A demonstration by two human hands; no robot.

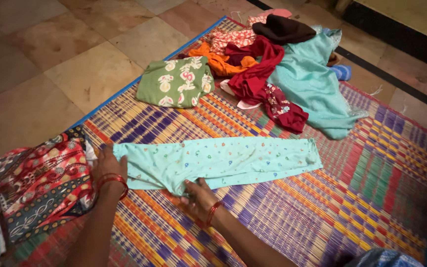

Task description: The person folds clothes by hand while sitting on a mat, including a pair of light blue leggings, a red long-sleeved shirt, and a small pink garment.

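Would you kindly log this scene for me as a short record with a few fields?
surface: striped woven mat on a tiled floor
left hand: grips the left end of the light blue printed garment
right hand: pinches that garment's near edge
garment state: laid flat, lengthwise across the mat
left of hands: folded red patterned cloth
far side: folded green floral piece, loose clothes pile

A home is suggested: a striped woven floor mat (pixel 322 198) is spread over stone floor tiles (pixel 50 64), and household clothes (pixel 273 64) are heaped on it.
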